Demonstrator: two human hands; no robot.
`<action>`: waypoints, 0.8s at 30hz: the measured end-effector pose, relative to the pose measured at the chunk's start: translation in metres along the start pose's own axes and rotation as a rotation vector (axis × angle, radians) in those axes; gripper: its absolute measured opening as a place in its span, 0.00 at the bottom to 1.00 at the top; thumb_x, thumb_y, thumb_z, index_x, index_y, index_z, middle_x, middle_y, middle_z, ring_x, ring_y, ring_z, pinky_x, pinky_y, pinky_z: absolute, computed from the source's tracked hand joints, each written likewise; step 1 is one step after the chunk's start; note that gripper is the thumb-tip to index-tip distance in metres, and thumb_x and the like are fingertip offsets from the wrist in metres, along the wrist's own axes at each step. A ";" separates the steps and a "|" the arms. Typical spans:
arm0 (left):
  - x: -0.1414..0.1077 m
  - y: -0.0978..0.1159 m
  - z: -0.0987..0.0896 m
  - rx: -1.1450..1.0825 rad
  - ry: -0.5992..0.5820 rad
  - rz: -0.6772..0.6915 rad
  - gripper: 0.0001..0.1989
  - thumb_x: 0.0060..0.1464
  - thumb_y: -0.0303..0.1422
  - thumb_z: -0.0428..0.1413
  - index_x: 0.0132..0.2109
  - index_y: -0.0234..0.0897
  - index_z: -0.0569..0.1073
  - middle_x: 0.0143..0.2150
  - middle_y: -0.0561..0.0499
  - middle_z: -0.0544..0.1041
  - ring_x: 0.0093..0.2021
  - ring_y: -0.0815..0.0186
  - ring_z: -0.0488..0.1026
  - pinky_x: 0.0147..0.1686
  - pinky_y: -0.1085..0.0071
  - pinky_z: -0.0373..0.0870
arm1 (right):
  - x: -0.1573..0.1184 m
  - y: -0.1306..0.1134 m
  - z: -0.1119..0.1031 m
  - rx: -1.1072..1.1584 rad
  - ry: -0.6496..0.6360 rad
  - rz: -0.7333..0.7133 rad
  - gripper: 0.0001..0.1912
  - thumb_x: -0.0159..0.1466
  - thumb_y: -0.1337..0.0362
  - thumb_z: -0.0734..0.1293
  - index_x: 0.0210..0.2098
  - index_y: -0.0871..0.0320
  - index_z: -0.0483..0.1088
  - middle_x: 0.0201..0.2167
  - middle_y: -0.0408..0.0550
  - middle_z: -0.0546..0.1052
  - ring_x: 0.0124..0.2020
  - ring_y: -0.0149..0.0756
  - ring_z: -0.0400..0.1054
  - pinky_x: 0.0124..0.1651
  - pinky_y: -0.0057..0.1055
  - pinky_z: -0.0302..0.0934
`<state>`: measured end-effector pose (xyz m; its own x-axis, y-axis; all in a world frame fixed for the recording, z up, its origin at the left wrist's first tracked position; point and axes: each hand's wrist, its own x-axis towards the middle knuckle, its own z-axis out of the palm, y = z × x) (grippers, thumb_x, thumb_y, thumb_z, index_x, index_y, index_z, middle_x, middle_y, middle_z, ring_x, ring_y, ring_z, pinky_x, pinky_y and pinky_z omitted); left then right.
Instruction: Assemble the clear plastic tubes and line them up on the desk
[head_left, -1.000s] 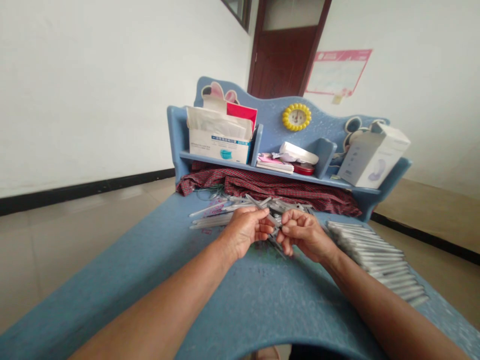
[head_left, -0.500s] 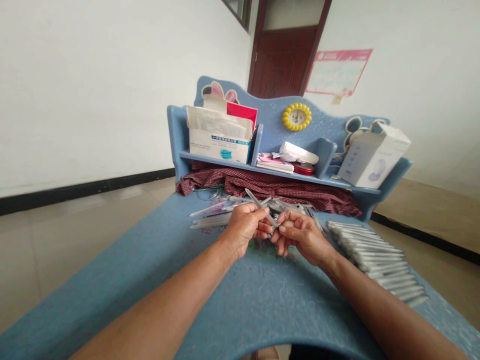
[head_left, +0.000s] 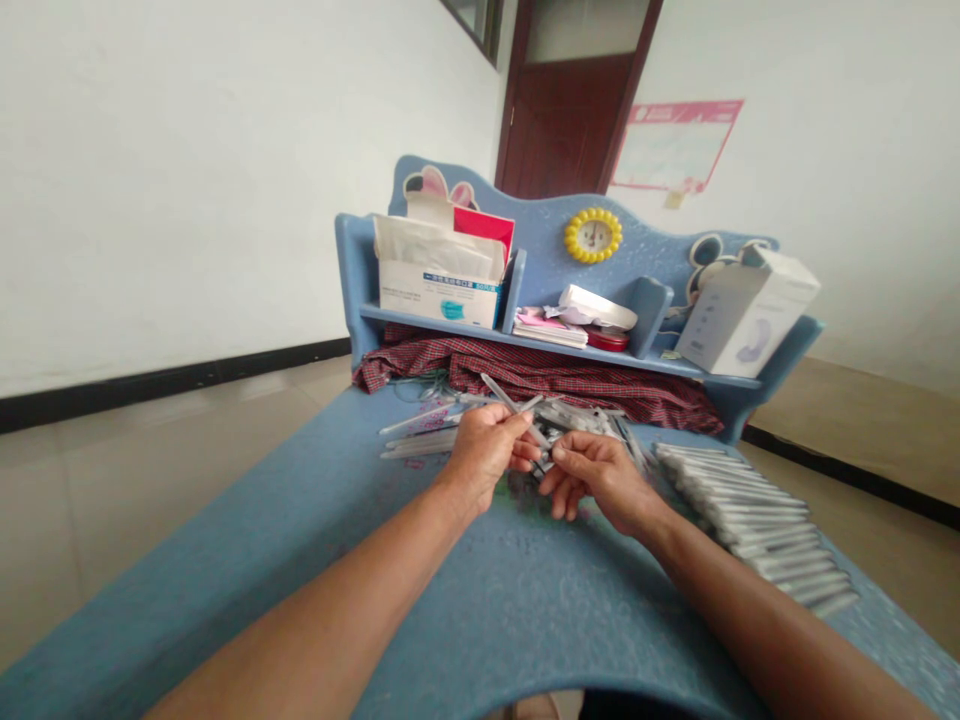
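Note:
My left hand is closed around a translucent pen barrel, which slants from upper left down toward my right hand. At the barrel's lower end, my right hand has its thumb and index finger pinched together; whatever lies between them is too small to make out. The other fingers of that hand are loosely curled. Behind both hands lies a jumble of loose clear and dark pen parts, partly hidden by the fingers. More clear tubes lie left of my left hand.
Beyond my right forearm, a neat row of pens lies on the blue desk. A checked cloth is bunched under the shelf, which bears a mask box, a white box, papers and a red tin.
The barrel and my left hand have shifted slightly left. My right hand's fingertips have drawn a little back from the barrel's lower end and its lower fingers have loosened.

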<state>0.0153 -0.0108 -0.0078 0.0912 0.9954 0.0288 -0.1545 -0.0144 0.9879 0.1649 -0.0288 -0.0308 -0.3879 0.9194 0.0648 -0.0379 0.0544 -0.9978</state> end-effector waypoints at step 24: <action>0.000 0.000 0.000 -0.006 -0.025 -0.005 0.06 0.48 0.29 0.53 0.26 0.33 0.65 0.19 0.52 0.71 0.17 0.72 0.69 0.15 0.79 0.64 | 0.000 0.003 0.000 0.044 -0.063 0.052 0.19 0.57 0.49 0.62 0.31 0.62 0.64 0.21 0.49 0.76 0.14 0.32 0.67 0.14 0.24 0.58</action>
<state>0.0148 -0.0111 -0.0076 0.1165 0.9928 0.0276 -0.1601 -0.0087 0.9871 0.1647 -0.0285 -0.0342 -0.4470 0.8944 0.0155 -0.0559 -0.0107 -0.9984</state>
